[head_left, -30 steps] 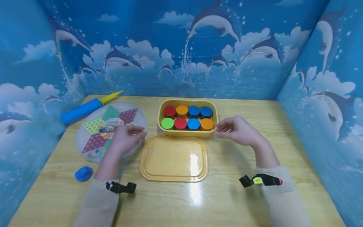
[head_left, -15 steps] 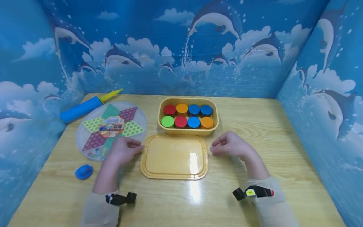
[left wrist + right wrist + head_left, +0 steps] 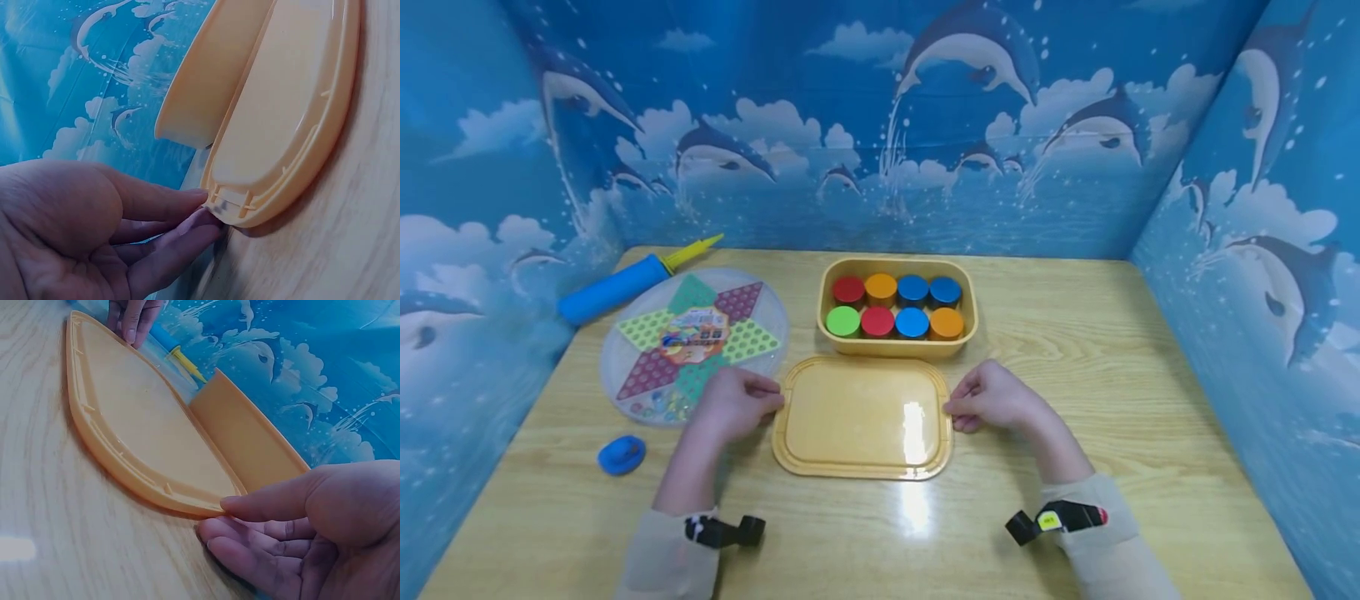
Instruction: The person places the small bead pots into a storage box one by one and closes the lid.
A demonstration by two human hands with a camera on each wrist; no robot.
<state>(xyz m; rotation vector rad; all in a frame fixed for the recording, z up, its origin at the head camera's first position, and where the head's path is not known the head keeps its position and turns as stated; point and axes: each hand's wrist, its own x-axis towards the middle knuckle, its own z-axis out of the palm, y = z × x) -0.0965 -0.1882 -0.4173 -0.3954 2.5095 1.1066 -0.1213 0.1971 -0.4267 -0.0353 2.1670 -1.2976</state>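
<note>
A flat yellow plastic lid (image 3: 857, 417) with rounded corners lies between the two hands, its ridged side facing up. My left hand (image 3: 739, 403) pinches its left end; in the left wrist view the thumb (image 3: 165, 203) is on top of the rim with fingers underneath. At the opposite end my right hand (image 3: 992, 396) pinches the rim between thumb (image 3: 269, 501) and fingers. Just behind the lid stands a matching yellow box (image 3: 898, 348), holding two rows of round pieces with red, orange, blue and green tops.
To the left lies a round Chinese checkers board (image 3: 696, 333) in clear plastic. A blue air pump (image 3: 617, 290) with a yellow nozzle lies behind it, and a small blue object (image 3: 622, 455) in front. Dolphin-printed walls enclose the table.
My right hand has come down and left from beside the box to the lid's right end. The left hand has moved down off the board to the left end. Both now grip the lid.
</note>
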